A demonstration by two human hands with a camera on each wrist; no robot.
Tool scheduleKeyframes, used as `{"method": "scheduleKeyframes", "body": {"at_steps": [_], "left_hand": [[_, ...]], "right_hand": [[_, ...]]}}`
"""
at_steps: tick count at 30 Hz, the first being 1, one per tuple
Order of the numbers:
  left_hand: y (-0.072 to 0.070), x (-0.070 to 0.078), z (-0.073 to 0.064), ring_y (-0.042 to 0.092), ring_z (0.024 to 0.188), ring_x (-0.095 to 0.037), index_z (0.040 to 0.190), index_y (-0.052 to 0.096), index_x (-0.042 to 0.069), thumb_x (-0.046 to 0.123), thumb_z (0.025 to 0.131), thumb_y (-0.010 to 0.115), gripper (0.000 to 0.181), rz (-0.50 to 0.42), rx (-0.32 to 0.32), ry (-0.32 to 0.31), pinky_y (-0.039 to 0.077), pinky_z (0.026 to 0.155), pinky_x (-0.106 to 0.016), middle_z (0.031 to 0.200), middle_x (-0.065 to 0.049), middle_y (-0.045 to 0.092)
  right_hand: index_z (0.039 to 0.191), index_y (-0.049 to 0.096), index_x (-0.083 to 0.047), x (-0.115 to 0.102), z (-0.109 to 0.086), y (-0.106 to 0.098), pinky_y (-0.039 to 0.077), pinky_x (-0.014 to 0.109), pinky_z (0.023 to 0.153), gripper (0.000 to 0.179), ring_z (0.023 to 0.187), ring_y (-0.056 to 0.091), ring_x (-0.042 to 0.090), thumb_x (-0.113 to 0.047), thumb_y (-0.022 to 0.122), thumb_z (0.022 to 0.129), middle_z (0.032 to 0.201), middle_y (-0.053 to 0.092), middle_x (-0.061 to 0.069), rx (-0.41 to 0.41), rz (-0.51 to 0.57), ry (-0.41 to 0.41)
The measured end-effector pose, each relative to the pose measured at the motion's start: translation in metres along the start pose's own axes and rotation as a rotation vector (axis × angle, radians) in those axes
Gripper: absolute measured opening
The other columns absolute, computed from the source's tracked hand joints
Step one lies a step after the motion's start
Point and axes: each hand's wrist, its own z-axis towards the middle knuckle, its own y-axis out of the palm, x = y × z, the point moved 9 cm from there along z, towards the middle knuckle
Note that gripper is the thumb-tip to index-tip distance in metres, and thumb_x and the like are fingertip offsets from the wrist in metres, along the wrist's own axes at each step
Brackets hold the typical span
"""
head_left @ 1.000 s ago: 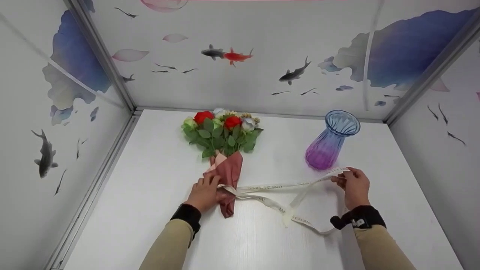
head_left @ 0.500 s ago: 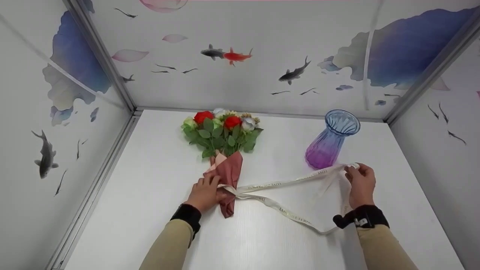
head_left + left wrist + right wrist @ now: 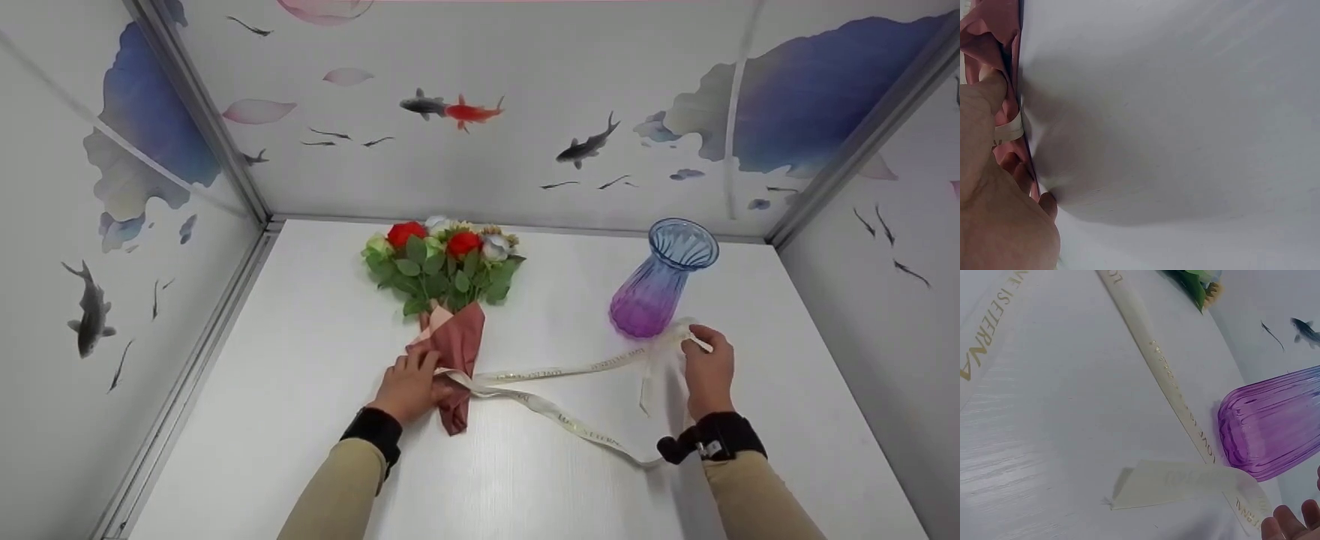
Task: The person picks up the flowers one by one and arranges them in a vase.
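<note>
A bouquet of red, white and pale green flowers [image 3: 442, 255] lies on the white table, its lower part wrapped in dusty-pink paper [image 3: 463, 337]. My left hand [image 3: 405, 386] grips this wrapped stem, fingers and thumb around it in the left wrist view. A cream ribbon [image 3: 555, 373] with gold lettering passes round the paper, and two lengths run off to the right. Between thumb and fingers, my right hand [image 3: 709, 371] pinches the ribbon near the vase. One cut end of the ribbon [image 3: 1151, 486] hangs over the table in the right wrist view.
A blue-to-purple ribbed glass vase [image 3: 652, 292] stands at the back right, just beyond my right hand. White panels printed with fish and lotus shapes enclose the table [image 3: 315, 300] at the back and both sides.
My right hand has shifted slightly right, then back left, with the ribbon. The ribbon's loose end swung and now hangs below that hand. My left hand and the bouquet stay put.
</note>
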Motion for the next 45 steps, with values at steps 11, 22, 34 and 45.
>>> {"method": "scheduleKeyframes", "body": {"at_steps": [11,22,34,45], "left_hand": [[-0.009,0.007,-0.004,0.046,0.123,-0.046,0.138,0.048,0.006,0.042,0.093,0.073,0.063,0.028,0.021,0.012,0.041,0.1,-0.063,0.142,-0.021,0.043],[-0.015,0.014,-0.008,0.046,0.123,-0.048,0.138,0.048,0.004,0.039,0.093,0.074,0.062,0.021,0.027,0.021,0.04,0.101,-0.064,0.143,-0.023,0.043],[-0.011,0.01,-0.005,0.046,0.123,-0.047,0.138,0.048,0.003,0.041,0.094,0.072,0.063,0.038,0.021,0.01,0.041,0.102,-0.063,0.142,-0.024,0.043],[-0.013,0.014,-0.007,0.046,0.124,-0.047,0.137,0.049,0.004,0.039,0.094,0.072,0.06,0.055,0.02,0.005,0.042,0.101,-0.063,0.141,-0.023,0.044]], "right_hand": [[0.139,0.052,0.002,-0.016,-0.015,0.037,0.039,0.035,0.105,0.038,0.127,0.048,0.024,-0.014,0.047,0.104,0.138,0.052,0.018,-0.101,-0.197,-0.22],[0.118,0.067,-0.001,-0.014,-0.047,0.091,0.048,0.028,0.087,0.019,0.103,0.062,0.021,-0.008,0.064,0.1,0.11,0.07,0.011,-0.332,-0.386,-0.438],[0.11,0.069,-0.006,0.002,-0.085,0.135,0.052,0.037,0.082,0.022,0.092,0.06,0.016,-0.023,0.073,0.096,0.097,0.063,-0.003,-0.605,-0.642,-0.646],[0.106,0.065,-0.011,0.002,-0.106,0.152,0.046,0.046,0.081,0.044,0.099,0.053,0.022,-0.043,0.085,0.082,0.101,0.056,0.0,-0.66,-0.88,-0.78]]}}
